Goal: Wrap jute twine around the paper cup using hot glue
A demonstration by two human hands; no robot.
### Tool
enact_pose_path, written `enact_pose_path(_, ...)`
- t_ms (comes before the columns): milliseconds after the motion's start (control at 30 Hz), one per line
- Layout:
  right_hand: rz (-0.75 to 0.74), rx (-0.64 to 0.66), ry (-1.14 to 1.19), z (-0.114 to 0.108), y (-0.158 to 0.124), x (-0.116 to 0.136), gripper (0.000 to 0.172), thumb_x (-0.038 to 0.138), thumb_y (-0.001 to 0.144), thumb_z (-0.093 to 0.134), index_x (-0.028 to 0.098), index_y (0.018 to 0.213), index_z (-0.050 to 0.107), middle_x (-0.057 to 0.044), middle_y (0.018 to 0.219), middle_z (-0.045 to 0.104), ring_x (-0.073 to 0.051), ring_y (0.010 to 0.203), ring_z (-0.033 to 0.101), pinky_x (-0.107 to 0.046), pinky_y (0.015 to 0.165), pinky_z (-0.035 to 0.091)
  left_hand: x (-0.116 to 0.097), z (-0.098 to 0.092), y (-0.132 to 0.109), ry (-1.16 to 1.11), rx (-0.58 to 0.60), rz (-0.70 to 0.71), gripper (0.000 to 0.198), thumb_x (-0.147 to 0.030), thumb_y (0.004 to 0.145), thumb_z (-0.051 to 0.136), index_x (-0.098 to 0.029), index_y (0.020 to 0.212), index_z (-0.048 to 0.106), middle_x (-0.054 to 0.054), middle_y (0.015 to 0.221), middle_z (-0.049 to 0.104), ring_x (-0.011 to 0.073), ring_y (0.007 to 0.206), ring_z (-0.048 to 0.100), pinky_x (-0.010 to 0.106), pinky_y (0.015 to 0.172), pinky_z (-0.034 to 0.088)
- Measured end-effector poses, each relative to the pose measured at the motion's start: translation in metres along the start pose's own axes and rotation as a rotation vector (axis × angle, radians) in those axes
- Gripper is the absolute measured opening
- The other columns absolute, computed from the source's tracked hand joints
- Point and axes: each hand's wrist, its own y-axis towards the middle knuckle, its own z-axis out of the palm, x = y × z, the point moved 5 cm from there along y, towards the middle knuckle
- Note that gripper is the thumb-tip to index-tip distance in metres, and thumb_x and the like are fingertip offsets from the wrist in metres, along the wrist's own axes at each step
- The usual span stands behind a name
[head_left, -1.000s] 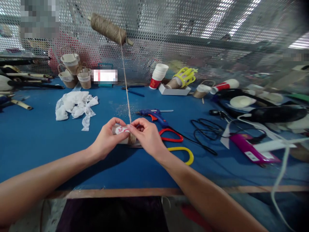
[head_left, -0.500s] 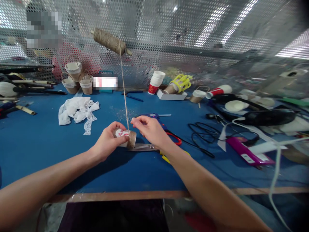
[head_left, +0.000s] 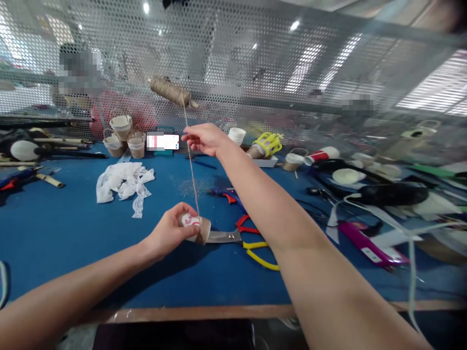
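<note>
My left hand [head_left: 166, 231] is closed round a small paper cup [head_left: 190, 219] lying on its side, its rim end wrapped in brown twine. From the cup a taut strand of twine [head_left: 193, 182] runs up to a twine spool [head_left: 168, 91] held on a stick by the mesh. Higher up, my right hand [head_left: 204, 138] is closed on that strand, below the spool. Scissors [head_left: 224, 237] with red and yellow handles lie just right of the cup. Behind them is a blue glue gun [head_left: 221, 193], partly covered by my right forearm.
White lace [head_left: 118, 181] is heaped at left, before several twine-covered little buckets [head_left: 136, 146] and a phone [head_left: 170, 141]. Stacked paper cups [head_left: 237, 135] and a yellow-topped piece [head_left: 268, 144] stand at the back. Cables and a purple device [head_left: 368, 245] lie at right.
My right hand has moved up and away from the cup, along the strand towards the spool. My left hand keeps holding the cup. The scissors' handles are now uncovered, and the view has tilted up.
</note>
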Motion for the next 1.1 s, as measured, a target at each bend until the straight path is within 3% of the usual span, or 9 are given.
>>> enact_pose_path(100, -0.078, -0.043, -0.077, 0.004, -0.006, -0.004, 0.018, 0.004, 0.086, 0.035, 0.014, 0.087, 0.050, 0.006, 0.054, 0.049, -0.003, 0.041, 0.044, -0.013, 0.039, 0.037, -0.001, -0.001, 0.000, -0.001, -0.008, 0.000, 0.030, -0.024, 0.057, 0.067, -0.016, 0.077, 0.046, -0.006, 0.062, 0.049, 0.0054, 0.051, 0.040, 0.018, 0.050, 0.031)
enact_pose_path(200, -0.115, 0.023, -0.200, 0.014, -0.028, -0.021, 0.025, 0.000, 0.079, 0.037, 0.012, 0.089, 0.055, 0.006, 0.050, 0.049, -0.005, 0.039, 0.045, -0.016, 0.037, 0.035, -0.008, 0.000, -0.002, -0.034, 0.016, 0.000, 0.030, -0.022, 0.057, 0.068, -0.016, 0.076, 0.046, -0.005, 0.064, 0.051, 0.0055, 0.052, 0.042, 0.018, 0.051, 0.033)
enact_pose_path(300, -0.117, 0.179, -0.322, 0.026, -0.064, -0.044, 0.025, 0.000, 0.072, 0.042, 0.013, 0.081, 0.061, 0.006, 0.046, 0.050, -0.005, 0.037, 0.044, -0.018, 0.039, 0.035, -0.015, 0.004, -0.009, -0.078, 0.094, -0.045, 0.030, -0.019, 0.057, 0.069, -0.016, 0.077, 0.047, -0.005, 0.062, 0.052, 0.0063, 0.053, 0.045, 0.018, 0.052, 0.035)
enact_pose_path(433, -0.108, 0.421, -0.418, 0.037, -0.120, -0.072, 0.021, 0.000, 0.063, 0.048, 0.015, 0.056, 0.060, 0.006, 0.044, 0.051, -0.007, 0.045, 0.047, -0.019, 0.045, 0.035, -0.020, 0.010, -0.021, -0.162, 0.293, -0.175, 0.028, -0.016, 0.057, 0.071, -0.016, 0.076, 0.051, -0.003, 0.064, 0.054, 0.0066, 0.053, 0.047, 0.019, 0.053, 0.037)
enact_pose_path(500, -0.104, 0.490, -0.442, 0.039, -0.145, -0.080, 0.020, 0.002, 0.060, 0.054, 0.015, 0.045, 0.053, 0.006, 0.043, 0.049, -0.008, 0.047, 0.046, -0.020, 0.045, 0.033, -0.022, 0.014, -0.026, -0.211, 0.399, -0.229, 0.028, -0.016, 0.056, 0.072, -0.016, 0.077, 0.054, -0.001, 0.068, 0.057, 0.0081, 0.055, 0.050, 0.020, 0.054, 0.039)
enact_pose_path(600, -0.104, 0.544, -0.459, 0.041, -0.170, -0.085, 0.020, 0.004, 0.061, 0.055, 0.015, 0.046, 0.050, 0.005, 0.046, 0.050, -0.009, 0.049, 0.045, -0.020, 0.044, 0.033, -0.028, 0.014, -0.031, -0.265, 0.448, -0.268, 0.027, -0.015, 0.055, 0.073, -0.016, 0.076, 0.057, 0.000, 0.069, 0.059, 0.0093, 0.056, 0.052, 0.021, 0.055, 0.040)
enact_pose_path(867, -0.154, 0.490, -0.453, 0.047, -0.179, -0.087, 0.017, 0.008, 0.069, 0.050, 0.014, 0.054, 0.054, 0.004, 0.051, 0.054, -0.009, 0.051, 0.047, -0.020, 0.046, 0.034, -0.036, 0.012, -0.035, -0.247, 0.513, -0.292, 0.022, -0.012, 0.056, 0.071, -0.017, 0.073, 0.059, 0.000, 0.066, 0.058, 0.0095, 0.055, 0.051, 0.020, 0.053, 0.040)
enact_pose_path(967, -0.194, 0.415, -0.424, 0.042, -0.167, -0.086, 0.017, 0.014, 0.078, 0.046, 0.014, 0.080, 0.062, -0.001, 0.076, 0.063, -0.012, 0.066, 0.054, -0.022, 0.058, 0.041, -0.036, 0.005, -0.027, -0.232, 0.469, -0.241, 0.022, -0.013, 0.056, 0.071, -0.017, 0.075, 0.060, 0.000, 0.067, 0.059, 0.0096, 0.056, 0.051, 0.020, 0.053, 0.040)
enact_pose_path(1100, -0.195, 0.177, -0.682, 0.014, -0.156, -0.083, 0.036, 0.018, 0.084, 0.042, 0.014, 0.118, 0.049, -0.011, 0.112, 0.054, -0.012, 0.075, 0.055, -0.027, 0.069, 0.042, -0.036, -0.014, -0.009, -0.161, 0.320, -0.173, 0.024, -0.015, 0.055, 0.073, -0.017, 0.074, 0.060, 0.000, 0.067, 0.059, 0.0095, 0.054, 0.051, 0.020, 0.051, 0.039)
